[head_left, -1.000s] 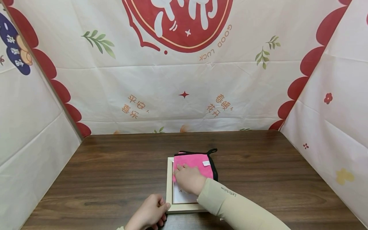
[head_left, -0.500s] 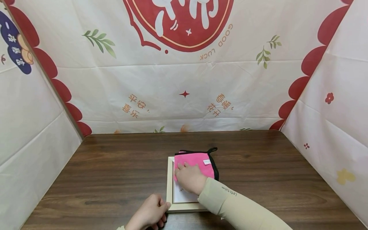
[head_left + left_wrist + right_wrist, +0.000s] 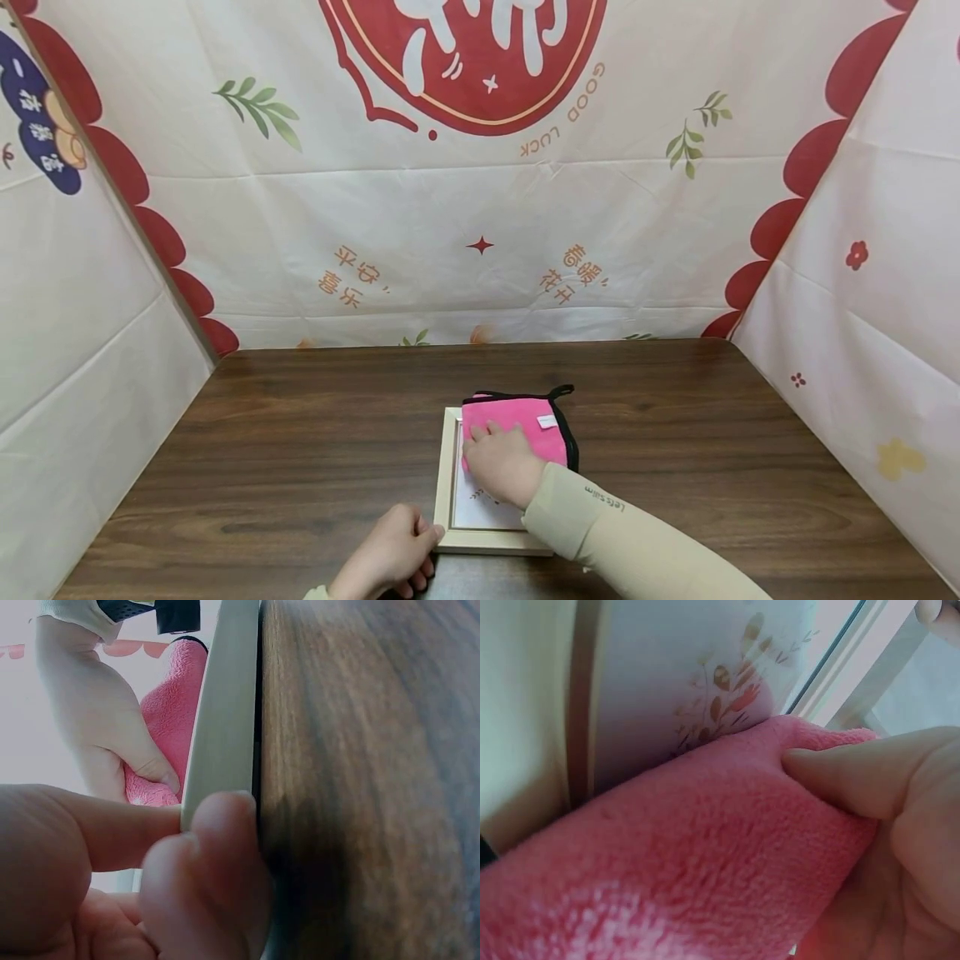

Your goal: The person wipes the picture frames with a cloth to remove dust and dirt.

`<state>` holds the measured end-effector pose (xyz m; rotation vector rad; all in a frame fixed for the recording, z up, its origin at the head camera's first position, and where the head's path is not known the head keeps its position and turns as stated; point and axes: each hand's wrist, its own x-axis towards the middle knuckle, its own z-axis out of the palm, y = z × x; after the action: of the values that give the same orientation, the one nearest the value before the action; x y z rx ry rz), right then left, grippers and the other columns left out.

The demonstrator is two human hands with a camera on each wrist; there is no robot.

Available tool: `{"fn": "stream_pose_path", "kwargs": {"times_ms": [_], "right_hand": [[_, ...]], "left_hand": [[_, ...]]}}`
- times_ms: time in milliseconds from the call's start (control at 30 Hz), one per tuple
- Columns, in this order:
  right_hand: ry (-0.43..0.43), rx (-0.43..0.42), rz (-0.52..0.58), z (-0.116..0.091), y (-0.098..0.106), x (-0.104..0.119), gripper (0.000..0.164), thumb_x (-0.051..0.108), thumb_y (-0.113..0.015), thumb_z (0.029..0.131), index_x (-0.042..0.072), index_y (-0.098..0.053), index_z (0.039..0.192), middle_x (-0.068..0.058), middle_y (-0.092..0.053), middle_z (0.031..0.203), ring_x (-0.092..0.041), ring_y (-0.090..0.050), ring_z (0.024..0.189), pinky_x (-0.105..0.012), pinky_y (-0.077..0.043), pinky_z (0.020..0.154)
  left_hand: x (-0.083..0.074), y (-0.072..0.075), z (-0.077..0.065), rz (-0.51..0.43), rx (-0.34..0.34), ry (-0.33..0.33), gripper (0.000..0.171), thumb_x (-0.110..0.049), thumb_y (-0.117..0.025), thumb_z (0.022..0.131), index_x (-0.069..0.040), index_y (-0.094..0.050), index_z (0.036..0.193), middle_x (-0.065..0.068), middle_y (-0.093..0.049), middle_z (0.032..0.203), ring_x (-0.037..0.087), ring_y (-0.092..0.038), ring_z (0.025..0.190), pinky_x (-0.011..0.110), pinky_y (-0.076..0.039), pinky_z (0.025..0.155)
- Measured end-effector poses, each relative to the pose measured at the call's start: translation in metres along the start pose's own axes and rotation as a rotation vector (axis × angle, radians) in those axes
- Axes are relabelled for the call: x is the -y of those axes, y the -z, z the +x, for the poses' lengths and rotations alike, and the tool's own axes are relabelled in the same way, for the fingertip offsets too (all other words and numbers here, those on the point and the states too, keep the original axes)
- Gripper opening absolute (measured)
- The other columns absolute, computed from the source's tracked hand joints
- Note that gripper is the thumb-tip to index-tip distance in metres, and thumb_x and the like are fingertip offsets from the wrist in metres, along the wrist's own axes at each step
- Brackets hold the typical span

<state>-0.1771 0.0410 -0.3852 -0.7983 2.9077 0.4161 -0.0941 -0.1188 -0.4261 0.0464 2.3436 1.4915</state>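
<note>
A pale wooden picture frame (image 3: 446,475) lies on the table, a white print with a leaf pattern (image 3: 720,690) inside it. At its near left corner my left hand (image 3: 393,550) pinches the edge, thumb on top and fingertips against the outer side. My right hand (image 3: 504,465) holds a pink cloth (image 3: 517,412) with black trim down over the frame's upper part. In the right wrist view its thumb presses into the fluffy cloth, whose fold hides part of the print. The cloth and forearm cover most of the frame's right side.
The dark wood table (image 3: 315,433) reaches back to a white printed curtain (image 3: 480,200) with red decorations. More white curtain panels (image 3: 862,350) stand along both sides. The right sleeve (image 3: 637,533) crosses the near right of the table.
My right hand and the pink cloth have shifted slightly to the right. The frame's far end has swung a little rightward too, while my left hand keeps its pinch at the corner.
</note>
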Motion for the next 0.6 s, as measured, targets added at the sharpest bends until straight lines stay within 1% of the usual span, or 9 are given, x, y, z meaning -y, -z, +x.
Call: {"fn": "stream_pose_path", "kwargs": {"times_ms": [167, 400, 533, 600], "right_hand": [[-0.009, 0.012, -0.031, -0.0002, -0.0002, -0.0001, 0.035, 0.024, -0.056, 0.095, 0.018, -0.058, 0.130, -0.002, -0.054, 0.136, -0.024, -0.050, 0.127, -0.051, -0.047, 0.096], [-0.025, 0.026, -0.055, -0.0012, -0.0001, -0.0014, 0.039, 0.026, -0.060, 0.092, 0.019, -0.057, 0.131, -0.002, -0.054, 0.136, -0.023, -0.050, 0.128, -0.050, -0.046, 0.099], [-0.022, 0.025, -0.058, -0.0022, -0.0006, -0.0029, 0.038, 0.023, -0.060, 0.093, 0.018, -0.057, 0.131, -0.002, -0.054, 0.136, -0.023, -0.050, 0.127, -0.050, -0.046, 0.099], [-0.021, 0.026, -0.053, -0.0030, -0.0005, -0.0038, 0.037, 0.022, -0.057, 0.094, 0.018, -0.057, 0.131, -0.002, -0.054, 0.136, -0.023, -0.050, 0.128, -0.050, -0.046, 0.099]], "left_hand": [[0.0007, -0.0003, 0.0008, 0.000, -0.002, -0.008, 0.026, -0.017, -0.057, 0.092, -0.005, -0.050, 0.071, 0.000, -0.052, 0.050, 0.006, -0.047, 0.038, 0.021, -0.040, 0.033], [0.0022, 0.0001, 0.0019, 0.010, -0.005, 0.006, 0.027, -0.019, -0.057, 0.092, -0.004, -0.052, 0.071, 0.000, -0.052, 0.050, 0.006, -0.048, 0.038, 0.021, -0.040, 0.034], [0.0029, 0.0003, 0.0027, 0.015, -0.004, 0.011, 0.028, -0.020, -0.057, 0.093, -0.004, -0.052, 0.071, 0.000, -0.052, 0.050, 0.006, -0.048, 0.038, 0.021, -0.040, 0.034], [0.0031, 0.0004, 0.0031, 0.014, -0.003, 0.010, 0.028, -0.020, -0.057, 0.093, -0.004, -0.052, 0.071, 0.000, -0.052, 0.050, 0.006, -0.048, 0.038, 0.021, -0.040, 0.034]]}}
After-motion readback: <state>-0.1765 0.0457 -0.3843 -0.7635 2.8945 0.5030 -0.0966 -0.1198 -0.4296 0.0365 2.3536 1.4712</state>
